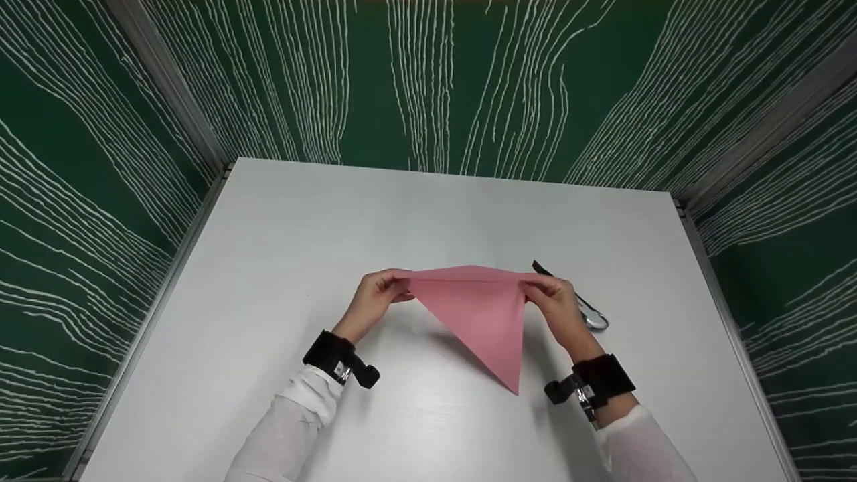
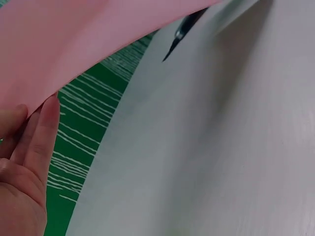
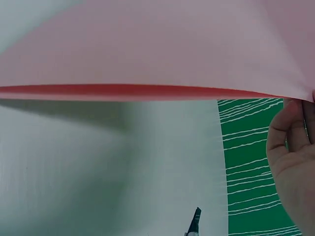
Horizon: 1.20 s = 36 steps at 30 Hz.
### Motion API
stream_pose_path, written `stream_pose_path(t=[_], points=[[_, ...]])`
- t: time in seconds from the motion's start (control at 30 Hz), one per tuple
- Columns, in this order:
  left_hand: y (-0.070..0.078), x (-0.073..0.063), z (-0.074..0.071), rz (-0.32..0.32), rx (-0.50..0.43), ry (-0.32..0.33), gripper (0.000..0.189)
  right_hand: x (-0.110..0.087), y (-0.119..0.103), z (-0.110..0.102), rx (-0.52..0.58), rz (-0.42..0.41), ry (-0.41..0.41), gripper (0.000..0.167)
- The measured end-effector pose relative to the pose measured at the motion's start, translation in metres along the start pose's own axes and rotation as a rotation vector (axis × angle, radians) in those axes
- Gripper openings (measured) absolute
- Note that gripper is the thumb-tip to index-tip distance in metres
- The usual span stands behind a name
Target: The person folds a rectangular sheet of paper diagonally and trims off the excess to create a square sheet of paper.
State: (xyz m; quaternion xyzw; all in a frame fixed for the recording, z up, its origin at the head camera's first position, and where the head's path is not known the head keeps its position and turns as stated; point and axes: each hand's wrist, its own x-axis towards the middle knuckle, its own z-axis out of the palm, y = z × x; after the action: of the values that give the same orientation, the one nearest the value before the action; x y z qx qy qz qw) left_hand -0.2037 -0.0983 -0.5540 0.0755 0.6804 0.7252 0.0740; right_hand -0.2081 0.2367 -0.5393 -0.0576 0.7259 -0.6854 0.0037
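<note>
A sheet of pink paper (image 1: 475,311), folded, is held up above the table between both hands, one corner hanging down toward the person. My left hand (image 1: 375,298) pinches its left end between thumb and fingers. At the right end, my right hand (image 1: 559,304) pinches the paper near the upper corner. The right wrist view shows a slit of darker red between two layers of the paper (image 3: 147,44). Behind the right hand lies a utility knife (image 1: 590,314) with a dark pointed blade and a silvery body, partly hidden by that hand.
A white table (image 1: 361,214) lies under the hands. Green panels (image 1: 365,80) with white wavy lines stand around its back and sides, with grey metal posts (image 1: 167,80) at the corners. Black wrist cameras (image 1: 329,355) are strapped to both wrists.
</note>
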Motion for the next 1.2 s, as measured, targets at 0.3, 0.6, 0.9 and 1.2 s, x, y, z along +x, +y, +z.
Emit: stream_pose_path(t=[0.3, 0.6, 0.9, 1.2], points=[[0.001, -0.002, 0.005, 0.024, 0.045, -0.018, 0.027, -0.003, 0.000, -0.001, 0.024, -0.065, -0.003, 0.020], [-0.001, -0.005, 0.010, 0.100, 0.091, -0.149, 0.041, -0.005, -0.004, 0.003, 0.026, -0.096, 0.002, 0.017], [-0.007, -0.004, 0.018, 0.033, -0.057, -0.033, 0.028, -0.005, -0.005, 0.007, 0.041, -0.116, -0.019, 0.016], [0.000, -0.008, 0.009, 0.019, -0.102, -0.179, 0.030, -0.004, -0.008, 0.006, 0.074, -0.128, -0.014, 0.016]])
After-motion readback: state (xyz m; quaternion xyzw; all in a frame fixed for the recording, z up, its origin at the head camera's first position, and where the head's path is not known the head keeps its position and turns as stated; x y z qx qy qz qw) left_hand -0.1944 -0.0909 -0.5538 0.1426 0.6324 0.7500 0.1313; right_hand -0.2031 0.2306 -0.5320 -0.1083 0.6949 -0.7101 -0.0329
